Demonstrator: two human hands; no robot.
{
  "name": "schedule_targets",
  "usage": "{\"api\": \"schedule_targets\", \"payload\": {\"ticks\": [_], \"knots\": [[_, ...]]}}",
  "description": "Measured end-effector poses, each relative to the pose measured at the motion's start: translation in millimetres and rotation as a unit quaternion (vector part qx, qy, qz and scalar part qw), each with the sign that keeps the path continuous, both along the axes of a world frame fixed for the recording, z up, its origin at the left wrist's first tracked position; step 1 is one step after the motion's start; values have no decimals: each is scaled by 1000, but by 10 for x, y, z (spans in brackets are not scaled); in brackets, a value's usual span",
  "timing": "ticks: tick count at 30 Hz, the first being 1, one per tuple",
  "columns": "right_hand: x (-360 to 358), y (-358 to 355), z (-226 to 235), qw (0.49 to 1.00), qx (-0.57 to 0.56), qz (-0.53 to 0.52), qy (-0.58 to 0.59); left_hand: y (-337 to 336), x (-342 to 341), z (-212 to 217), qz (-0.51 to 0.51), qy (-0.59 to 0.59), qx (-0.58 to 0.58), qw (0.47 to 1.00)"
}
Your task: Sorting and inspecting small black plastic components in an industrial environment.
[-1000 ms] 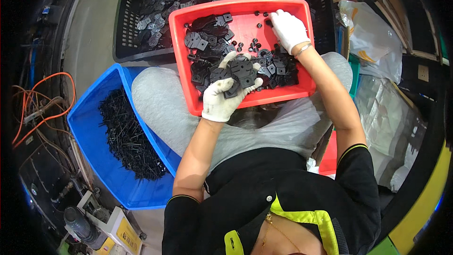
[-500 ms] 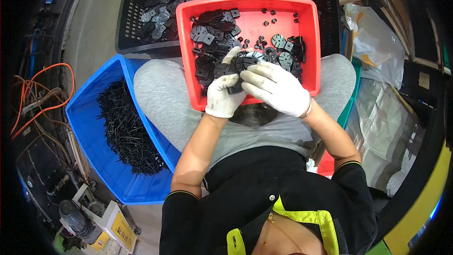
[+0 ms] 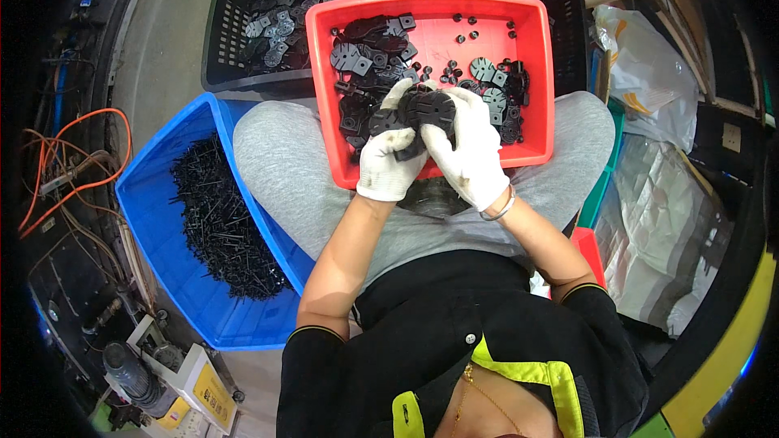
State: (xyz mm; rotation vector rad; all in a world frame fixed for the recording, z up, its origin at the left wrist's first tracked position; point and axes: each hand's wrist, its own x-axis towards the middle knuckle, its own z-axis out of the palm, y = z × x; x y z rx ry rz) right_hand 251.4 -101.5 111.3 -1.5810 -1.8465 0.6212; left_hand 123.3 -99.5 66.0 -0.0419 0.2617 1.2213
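Observation:
Both my hands wear white work gloves and meet over the near side of a red plastic bin (image 3: 430, 5) on my lap. Between thumb and fingers my left hand (image 3: 388, 161) grips a black plastic part (image 3: 387, 120) with a rounded end. My right hand (image 3: 469, 146) is closed around a round, slotted black disc part (image 3: 432, 109), touching the left-hand part. Inside the bin, flat black parts (image 3: 357, 57) pile up at the left. More round slotted parts (image 3: 482, 70) lie at the right, with several small black knobs (image 3: 460, 38) scattered on the bin floor.
A blue bin (image 3: 154, 268) full of thin black pins (image 3: 219, 227) stands at my left. Beyond the red bin are black perforated crates (image 3: 223, 40) heaped with similar parts. Orange cable (image 3: 122, 134) loops at the far left; plastic bags (image 3: 649, 73) lie at the right.
My right hand has turned from lying flat over the parts to gripping the round disc part from its right side. My left hand keeps its hold, nearly still.

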Motion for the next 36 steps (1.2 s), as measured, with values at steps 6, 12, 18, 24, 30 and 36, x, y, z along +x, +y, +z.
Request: {"api": "schedule_targets", "payload": {"ticks": [6, 12, 18, 24, 30, 36], "knots": [[-68, -16, 27, 998, 17, 47, 41, -82, -44, -118, -34, 22, -26, 999], [1, 44, 49, 1000, 9, 26, 14, -20, -5, 103, -59, 36, 1, 998], [6, 21, -43, 999, 7, 20, 28, -30, -50, 94, -52, 13, 16, 998], [40, 32, -71, 993, 96, 63, -17, -40, -51, 74, -53, -5, 10, 999], [88, -18, -58, 993, 104, 48, -24, -44, -48, 80, -64, -22, 34, 997], [124, -61, -39, 992, 84, 67, -63, -44, -39, 96, -55, -1, 31, 998]]}}
